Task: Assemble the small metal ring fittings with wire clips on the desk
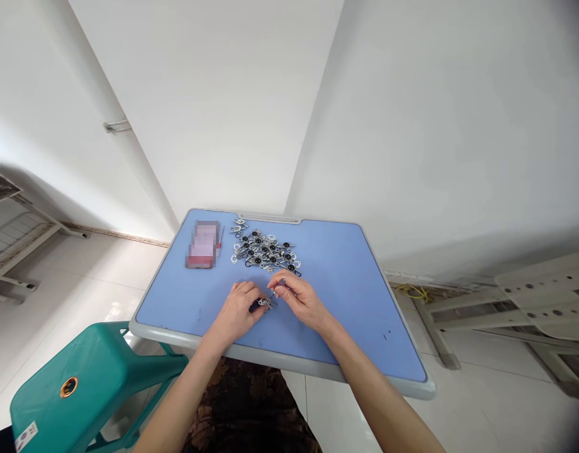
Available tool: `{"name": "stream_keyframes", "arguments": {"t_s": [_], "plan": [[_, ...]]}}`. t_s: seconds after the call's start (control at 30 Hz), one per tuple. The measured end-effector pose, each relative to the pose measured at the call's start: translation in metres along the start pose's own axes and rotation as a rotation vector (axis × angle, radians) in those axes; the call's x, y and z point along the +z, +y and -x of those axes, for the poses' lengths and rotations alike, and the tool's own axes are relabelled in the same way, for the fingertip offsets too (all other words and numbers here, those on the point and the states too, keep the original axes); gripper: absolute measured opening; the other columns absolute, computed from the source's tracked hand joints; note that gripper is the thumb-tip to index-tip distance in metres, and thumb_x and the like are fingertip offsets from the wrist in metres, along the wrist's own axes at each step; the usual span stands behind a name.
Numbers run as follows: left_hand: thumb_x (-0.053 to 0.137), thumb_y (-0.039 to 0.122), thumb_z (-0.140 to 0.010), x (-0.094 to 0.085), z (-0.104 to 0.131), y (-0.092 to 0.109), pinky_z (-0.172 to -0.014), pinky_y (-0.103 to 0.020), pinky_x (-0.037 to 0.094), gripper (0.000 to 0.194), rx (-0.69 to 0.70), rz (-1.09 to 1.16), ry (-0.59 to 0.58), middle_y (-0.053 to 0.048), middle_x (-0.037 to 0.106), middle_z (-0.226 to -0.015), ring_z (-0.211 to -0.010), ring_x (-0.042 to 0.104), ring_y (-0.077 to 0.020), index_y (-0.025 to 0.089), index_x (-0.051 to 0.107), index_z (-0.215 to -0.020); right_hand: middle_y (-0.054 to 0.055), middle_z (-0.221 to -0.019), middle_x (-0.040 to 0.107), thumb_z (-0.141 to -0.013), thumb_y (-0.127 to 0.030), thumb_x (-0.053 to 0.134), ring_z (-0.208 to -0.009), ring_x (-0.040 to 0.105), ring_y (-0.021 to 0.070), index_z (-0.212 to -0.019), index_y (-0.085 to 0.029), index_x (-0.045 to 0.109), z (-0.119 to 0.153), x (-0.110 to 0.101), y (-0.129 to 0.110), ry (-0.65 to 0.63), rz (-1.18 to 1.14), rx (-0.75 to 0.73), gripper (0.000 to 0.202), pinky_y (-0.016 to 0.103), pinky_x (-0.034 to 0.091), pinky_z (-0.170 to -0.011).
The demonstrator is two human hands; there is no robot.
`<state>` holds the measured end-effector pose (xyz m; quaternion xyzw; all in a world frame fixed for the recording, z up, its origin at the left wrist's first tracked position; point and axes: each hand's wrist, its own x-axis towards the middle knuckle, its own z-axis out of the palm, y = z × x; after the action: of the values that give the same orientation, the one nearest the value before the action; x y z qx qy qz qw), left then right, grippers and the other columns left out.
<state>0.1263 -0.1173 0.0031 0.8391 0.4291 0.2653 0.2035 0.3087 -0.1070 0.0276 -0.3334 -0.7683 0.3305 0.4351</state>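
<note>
My left hand is closed around a small metal part with a dark section, just above the blue tabletop. Close beside it, my right hand pinches a small shiny metal piece. A thin tip reaches down from these fingers toward the part in my left hand; whether the two touch, I cannot tell. Beyond my hands lies a heap of small metal parts, many with round black caps, mixed with flat silvery plates and black rings. A few loose parts lie at its far left.
A phone, its screen blurred, lies on the left of the blue table. Next to it is a thin red-ended tool. A green stool stands at the lower left. Beige metal frames are at the right, white walls behind.
</note>
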Motion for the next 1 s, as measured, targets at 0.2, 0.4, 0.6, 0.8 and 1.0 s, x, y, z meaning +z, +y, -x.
{"name": "stream_keyframes", "arguments": {"t_s": [0.2, 0.4, 0.6, 0.8, 1.0], "plan": [[0.059, 0.02, -0.083, -0.001, 0.0, 0.0, -0.078, -0.034, 0.04, 0.006, 0.007, -0.003, 0.0, -0.003, 0.061, -0.088, -0.083, 0.056, -0.0187, 0.018, 0.061, -0.089, 0.005, -0.085, 0.058, -0.092, -0.022, 0.046, -0.078, 0.056, 0.0154, -0.099, -0.019, 0.059, 0.001, 0.0, 0.0, 0.011, 0.036, -0.002, 0.015, 0.03, 0.048, -0.071], [0.058, 0.019, -0.083, -0.001, 0.0, -0.001, -0.075, -0.034, 0.04, 0.002, 0.015, -0.014, 0.014, -0.003, 0.059, -0.084, -0.08, 0.055, -0.0183, 0.018, 0.059, -0.085, 0.004, -0.085, 0.061, -0.09, -0.021, 0.052, -0.074, 0.057, 0.0143, -0.119, -0.024, 0.056, 0.003, 0.004, 0.002, 0.043, 0.081, -0.088, 0.03, 0.029, 0.051, -0.067], [0.057, 0.02, -0.084, 0.0, 0.001, -0.001, -0.076, -0.035, 0.04, 0.003, 0.014, 0.01, 0.017, -0.003, 0.06, -0.086, -0.082, 0.055, -0.0185, 0.018, 0.059, -0.086, 0.007, -0.095, 0.064, -0.093, -0.018, 0.043, -0.084, 0.06, 0.0162, -0.122, -0.023, 0.054, 0.003, 0.006, 0.0, 0.018, 0.124, -0.133, 0.032, 0.032, 0.053, -0.073], [0.058, 0.02, -0.084, 0.001, 0.001, -0.002, -0.076, -0.035, 0.04, 0.005, 0.003, 0.004, 0.014, -0.004, 0.06, -0.086, -0.081, 0.055, -0.0189, 0.018, 0.061, -0.088, 0.003, -0.084, 0.068, -0.092, -0.018, 0.046, -0.07, 0.064, 0.0127, -0.121, -0.024, 0.055, 0.005, 0.008, 0.002, 0.118, 0.101, -0.095, 0.031, 0.028, 0.056, -0.067], [0.058, 0.021, -0.084, 0.001, 0.0, -0.001, -0.074, -0.034, 0.04, 0.004, 0.009, -0.016, 0.023, -0.004, 0.059, -0.083, -0.08, 0.055, -0.0187, 0.018, 0.061, -0.085, 0.003, -0.079, 0.07, -0.084, -0.019, 0.06, -0.063, 0.063, 0.0129, -0.103, -0.022, 0.063, 0.005, 0.01, 0.003, 0.225, 0.202, -0.146, 0.019, 0.026, 0.054, -0.059]]}}
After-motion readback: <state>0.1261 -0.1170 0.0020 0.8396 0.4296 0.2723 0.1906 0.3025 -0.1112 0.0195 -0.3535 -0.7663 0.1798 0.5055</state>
